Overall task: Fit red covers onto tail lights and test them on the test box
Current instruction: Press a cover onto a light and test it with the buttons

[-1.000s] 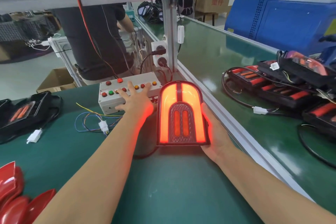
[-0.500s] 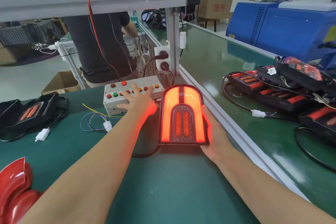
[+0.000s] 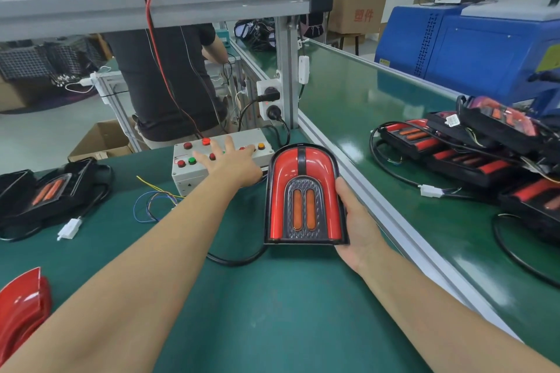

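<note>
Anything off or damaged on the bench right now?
Nothing looks damaged. The tail light, held upright by the right hand, is unlit while the left hand rests on the test box. Finished lights lie loosely stacked at right.

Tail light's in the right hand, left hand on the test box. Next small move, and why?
Probably press another button: the left hand rests spread on the test box, and the tail light gripped by the right hand shows no glow, so there may be functions left to check.
</note>
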The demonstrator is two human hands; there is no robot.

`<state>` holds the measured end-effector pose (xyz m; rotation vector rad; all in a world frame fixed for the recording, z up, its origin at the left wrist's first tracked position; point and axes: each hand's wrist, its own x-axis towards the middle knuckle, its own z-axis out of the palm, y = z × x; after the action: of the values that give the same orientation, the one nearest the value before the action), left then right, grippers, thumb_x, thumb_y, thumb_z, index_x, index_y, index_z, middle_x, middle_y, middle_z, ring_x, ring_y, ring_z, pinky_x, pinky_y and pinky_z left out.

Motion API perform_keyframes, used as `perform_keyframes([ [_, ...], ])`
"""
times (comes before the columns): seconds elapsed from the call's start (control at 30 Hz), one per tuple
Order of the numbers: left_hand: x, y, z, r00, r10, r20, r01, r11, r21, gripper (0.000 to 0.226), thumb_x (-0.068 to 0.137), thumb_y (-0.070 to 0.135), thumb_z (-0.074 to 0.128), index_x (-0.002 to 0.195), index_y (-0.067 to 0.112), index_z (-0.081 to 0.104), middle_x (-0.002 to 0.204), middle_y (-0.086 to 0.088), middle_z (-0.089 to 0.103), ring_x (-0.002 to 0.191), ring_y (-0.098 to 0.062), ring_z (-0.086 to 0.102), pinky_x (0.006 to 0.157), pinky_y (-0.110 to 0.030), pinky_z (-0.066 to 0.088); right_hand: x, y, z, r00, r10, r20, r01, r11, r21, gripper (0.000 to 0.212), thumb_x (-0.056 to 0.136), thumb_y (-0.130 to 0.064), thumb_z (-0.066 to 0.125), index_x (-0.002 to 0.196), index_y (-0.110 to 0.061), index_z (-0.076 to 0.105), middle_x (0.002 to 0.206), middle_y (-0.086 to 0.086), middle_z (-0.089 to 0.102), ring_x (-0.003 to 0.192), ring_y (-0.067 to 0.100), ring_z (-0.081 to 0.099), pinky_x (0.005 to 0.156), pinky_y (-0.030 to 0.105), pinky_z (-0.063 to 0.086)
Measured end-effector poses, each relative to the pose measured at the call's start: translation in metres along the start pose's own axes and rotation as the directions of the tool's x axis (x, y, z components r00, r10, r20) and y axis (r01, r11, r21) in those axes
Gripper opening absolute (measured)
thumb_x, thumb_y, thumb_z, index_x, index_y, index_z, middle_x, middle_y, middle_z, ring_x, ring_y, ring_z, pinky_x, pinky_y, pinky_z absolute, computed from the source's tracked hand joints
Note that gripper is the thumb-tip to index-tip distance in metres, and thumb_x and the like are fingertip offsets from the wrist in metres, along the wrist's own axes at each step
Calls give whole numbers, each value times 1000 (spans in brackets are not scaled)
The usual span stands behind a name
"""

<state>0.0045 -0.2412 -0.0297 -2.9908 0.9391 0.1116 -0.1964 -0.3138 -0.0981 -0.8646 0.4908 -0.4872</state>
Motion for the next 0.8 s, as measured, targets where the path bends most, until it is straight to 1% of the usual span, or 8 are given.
perform_keyframes([
  [0.07,0,-2,3,999,18,-41,-16,999,47,66,86,23,42,146,44,21,159,-9,-3,144,-39,-12,105,-72,-7,0,1,-1,1000,-12,5,12,1000,9,60,75,-57,61,120,-18,67,117,11,70,108,30,67,98,54,48],
  [0.17,2,-6,7,995,47,-84,-39,995,95,69,85,19,42,146,44,21,158,-10,-1,144,-38,-10,105,-71,-8,2,1,-2,1000,0,6,0,1000,-3,61,76,-58,62,122,-18,66,117,10,70,108,30,67,101,55,46],
  [0.27,3,-7,7,994,55,-98,-45,994,104,70,85,17,41,146,45,22,158,-10,0,144,-38,-10,104,-70,-10,3,0,-2,1000,11,-11,-11,1000,-14,60,77,-57,60,123,-18,65,116,10,71,107,30,68,101,54,46],
  [0.37,4,-6,7,993,56,-105,-44,992,116,68,85,18,41,146,44,23,158,-10,1,144,-38,-9,104,-69,-12,4,-1,0,1000,17,-21,-17,1000,-18,61,73,-56,62,122,-18,65,113,10,72,104,29,69,100,54,47],
  [0.63,6,-8,8,992,61,-113,-45,989,140,66,84,19,39,143,46,27,157,-10,6,144,-39,-7,103,-70,-11,1,-5,4,998,47,-43,-48,999,-20,61,71,-52,62,122,-17,65,112,10,72,101,28,70,94,51,51],
  [0.7,5,-8,7,991,63,-117,-47,990,135,66,83,20,39,143,46,27,157,-11,6,144,-39,-7,103,-70,-11,-2,-6,3,998,45,-41,-46,999,-29,60,70,-52,62,120,-17,66,111,10,72,100,29,70,94,51,51],
  [0.8,4,-8,8,991,66,-119,-52,991,122,67,83,19,40,143,46,27,157,-11,7,144,-39,-6,104,-70,-11,-6,-7,2,999,30,-44,-31,999,-27,54,75,-51,61,117,-17,67,109,10,73,98,29,71,91,50,53],
])
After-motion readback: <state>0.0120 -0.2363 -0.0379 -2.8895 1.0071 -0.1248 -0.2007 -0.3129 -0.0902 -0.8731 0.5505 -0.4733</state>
